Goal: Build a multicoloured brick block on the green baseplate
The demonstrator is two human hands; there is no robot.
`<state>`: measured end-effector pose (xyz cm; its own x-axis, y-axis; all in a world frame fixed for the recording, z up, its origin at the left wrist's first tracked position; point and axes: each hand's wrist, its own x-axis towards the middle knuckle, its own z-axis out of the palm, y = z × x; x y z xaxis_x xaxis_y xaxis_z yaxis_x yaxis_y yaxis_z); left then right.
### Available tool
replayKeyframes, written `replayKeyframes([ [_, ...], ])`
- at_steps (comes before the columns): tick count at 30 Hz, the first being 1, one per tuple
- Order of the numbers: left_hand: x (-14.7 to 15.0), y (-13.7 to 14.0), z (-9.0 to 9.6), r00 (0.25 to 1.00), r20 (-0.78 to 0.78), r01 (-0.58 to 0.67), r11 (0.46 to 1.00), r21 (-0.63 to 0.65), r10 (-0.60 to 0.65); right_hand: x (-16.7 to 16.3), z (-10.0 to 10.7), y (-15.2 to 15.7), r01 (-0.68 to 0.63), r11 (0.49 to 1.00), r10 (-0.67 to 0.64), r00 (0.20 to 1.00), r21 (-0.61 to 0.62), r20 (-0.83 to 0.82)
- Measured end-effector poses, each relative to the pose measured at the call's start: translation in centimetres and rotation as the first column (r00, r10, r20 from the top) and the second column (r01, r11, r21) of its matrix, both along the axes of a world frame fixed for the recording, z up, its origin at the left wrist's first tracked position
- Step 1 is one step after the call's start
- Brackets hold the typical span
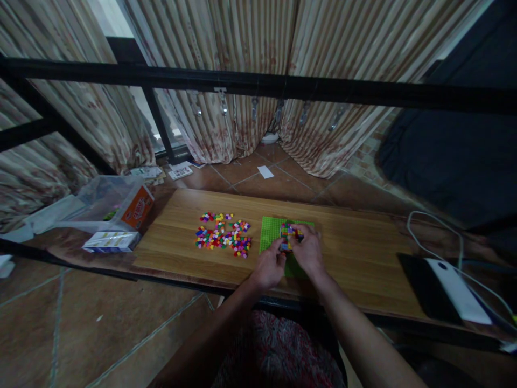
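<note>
A green studded baseplate (pixel 267 229) lies on the wooden board, with a small build of multicoloured toy bricks (pixel 289 231) standing on it. My left hand (pixel 269 267) is closed at the near left side of the build, thumb and fingertips against the bricks. From the right, my right hand (pixel 309 249) reaches over the build with its fingers bent onto the bricks, hiding part of them and of the plate. Any single brick between the fingers is too small to make out. Left of the plate lies a spread of loose coloured bricks (pixel 220 238).
The wooden board (pixel 355 253) spans the low table. At its left stand a clear plastic bin (pixel 95 196) and a white box (pixel 112 242). A white device (pixel 456 288) with a cable (pixel 436 215) lies at the right. A black metal rail (pixel 258 86) crosses beyond the table, before striped curtains.
</note>
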<state>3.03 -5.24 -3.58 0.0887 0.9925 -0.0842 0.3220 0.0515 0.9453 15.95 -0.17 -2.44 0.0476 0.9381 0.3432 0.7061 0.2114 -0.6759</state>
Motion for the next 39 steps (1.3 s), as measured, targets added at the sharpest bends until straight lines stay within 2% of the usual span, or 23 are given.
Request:
replayKeyframes([
  [3, 0.0, -0.1, -0.1, 0.998, 0.065, -0.002, 0.999, -0.035, 0.005, -0.1, 0.0, 0.1, 0.012, 1.000, -0.012, 1.000, 0.001, 0.009],
  [5, -0.2, -0.2, -0.3, 0.982, 0.185, -0.023, 0.995, -0.096, 0.041, -0.1, 0.1, 0.1, 0.008, 1.000, -0.008, 1.000, -0.002, 0.013],
  [9, -1.0, -1.0, -0.3, 0.868, 0.461, -0.093, 0.973, -0.213, 0.184, 0.4, 0.4, -0.7, -0.004, 0.999, 0.005, 0.999, 0.034, -0.034],
  [12, -2.0, -1.9, 0.3, 0.816, 0.551, -0.086, 0.979, -0.186, 0.177, 0.4, 1.0, -2.3, 0.005, 0.996, 0.003, 0.996, 0.093, -0.086],
  [16, -2.8, -2.7, 1.7, 0.799, 0.586, -0.071, 0.989, -0.133, 0.136, -0.5, 1.8, -4.9, -0.187, 0.982, 0.184, 0.953, 0.008, -0.241],
  [18, -3.0, -3.1, 2.5, 0.776, 0.613, -0.076, 0.987, -0.145, 0.149, -1.1, 2.0, -6.2, -0.253, 0.966, 0.224, 0.919, -0.051, -0.325],
  [21, -3.2, -3.5, 3.3, 0.677, 0.700, -0.067, 0.967, -0.248, 0.226, -1.8, 2.4, -7.6, -0.244, 0.965, 0.191, 0.908, -0.100, -0.372],
  [24, -3.5, -4.0, 3.8, 0.510, 0.791, -0.038, 0.927, -0.373, 0.339, -2.3, 2.7, -8.7, -0.253, 0.962, 0.198, 0.906, -0.102, -0.374],
  [26, -3.6, -4.2, 3.9, 0.418, 0.825, -0.028, 0.913, -0.408, 0.381, -2.6, 2.9, -9.1, -0.266, 0.959, 0.214, 0.906, -0.098, -0.366],
  [28, -3.6, -4.4, 3.9, 0.377, 0.838, -0.032, 0.910, -0.414, 0.395, -2.9, 3.0, -9.4, -0.247, 0.965, 0.200, 0.913, -0.092, -0.356],
  [32, -3.1, -4.7, 3.8, 0.342, 0.849, -0.046, 0.910, -0.412, 0.402, -3.5, 3.0, -9.7, -0.212, 0.973, 0.168, 0.921, -0.088, -0.352],
  [35, -2.7, -4.9, 3.8, 0.335, 0.853, -0.027, 0.910, -0.415, 0.399, -3.9, 3.2, -9.8, -0.222, 0.970, 0.161, 0.892, -0.098, -0.422],
  [37, -2.7, -5.0, 3.8, 0.374, 0.847, -0.034, 0.919, -0.394, 0.377, -3.9, 3.3, -9.9, -0.210, 0.973, 0.137, 0.860, -0.096, -0.491],
  [39, -2.7, -5.1, 3.7, 0.470, 0.819, -0.080, 0.941, -0.330, 0.328, -3.9, 3.2, -9.8, -0.203, 0.974, 0.117, 0.834, -0.103, -0.539],
])
